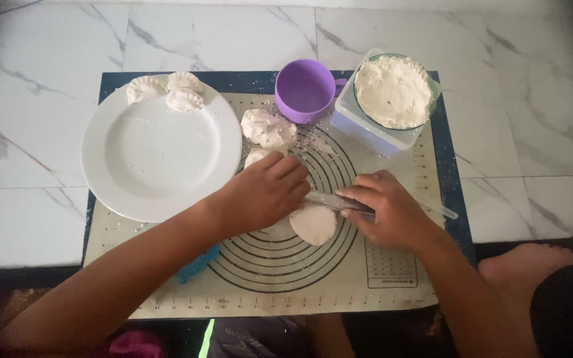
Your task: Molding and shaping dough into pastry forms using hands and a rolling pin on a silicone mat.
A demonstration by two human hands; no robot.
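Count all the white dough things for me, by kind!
Folded dumplings on the plate: 3
Dough lumps: 2
Flat dough rounds: 1
Total: 6

Both forearms come in from the bottom corners and angle toward each other in the middle. The left hand (266, 192) is palm down, fingers curled and pointing right, knuckles up. The right hand (386, 209) is also palm down, fingers bent and pointing left, wrist cocked outward a bit.
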